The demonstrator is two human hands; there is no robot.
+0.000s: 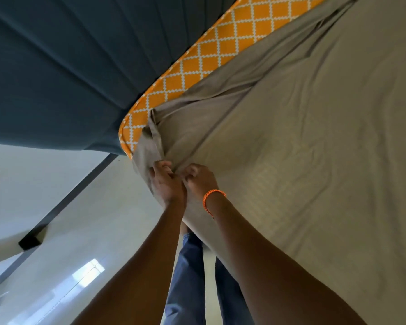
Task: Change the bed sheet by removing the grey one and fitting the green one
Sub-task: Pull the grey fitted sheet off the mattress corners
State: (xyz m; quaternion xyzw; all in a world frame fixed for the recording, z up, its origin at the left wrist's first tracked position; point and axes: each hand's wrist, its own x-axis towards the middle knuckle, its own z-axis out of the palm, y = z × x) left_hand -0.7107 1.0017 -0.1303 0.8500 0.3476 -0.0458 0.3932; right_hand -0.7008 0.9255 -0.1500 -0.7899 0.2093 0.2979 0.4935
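A grey-beige sheet (314, 141) covers most of the mattress on the right. Its corner is pulled back, baring the orange mattress (204, 57) with a white lattice pattern along the headboard side. My left hand (165, 181) grips the bunched corner of the sheet at the mattress corner. My right hand (198, 179), with an orange cord bracelet at the wrist, pinches the sheet's fold right beside it. The two hands touch each other. No green sheet is in view.
A dark blue padded headboard (68, 66) fills the upper left. A glossy pale floor (56, 207) lies to the left, crossed by a dark strip (75, 195). My legs in blue jeans (190, 277) stand close against the bed's side.
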